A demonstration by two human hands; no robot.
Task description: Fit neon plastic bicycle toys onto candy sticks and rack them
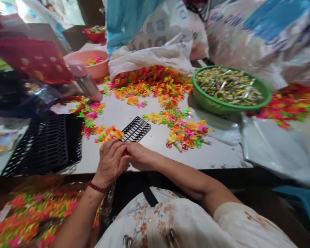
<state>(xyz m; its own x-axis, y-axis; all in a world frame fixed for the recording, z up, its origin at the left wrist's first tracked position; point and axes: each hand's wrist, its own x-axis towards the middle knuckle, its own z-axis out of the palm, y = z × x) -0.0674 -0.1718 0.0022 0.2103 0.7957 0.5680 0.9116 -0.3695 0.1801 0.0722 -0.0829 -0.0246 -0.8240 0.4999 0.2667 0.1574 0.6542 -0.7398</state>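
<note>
My left hand [112,159], with a dark red bead bracelet at the wrist, and my right hand [139,154] meet close to the table's front edge. The fingers of both are closed together. A small bit of red shows between them, but what they grip is mostly hidden. Just beyond the hands lies a black plastic grid rack [137,129], its near end covered by them. Small bright plastic pieces [110,133] lie against the rack's left side. To the right is a heap of similar pieces [187,133], some with striped sticks.
A green basin [232,107] full of small striped pieces stands at back right. A big pile of colourful pieces [155,82] spills from a white sack [155,51]. Left are a flask [85,82], a pink basin [98,69] and stacked black racks [49,141]. Plastic bags [276,144] lie right.
</note>
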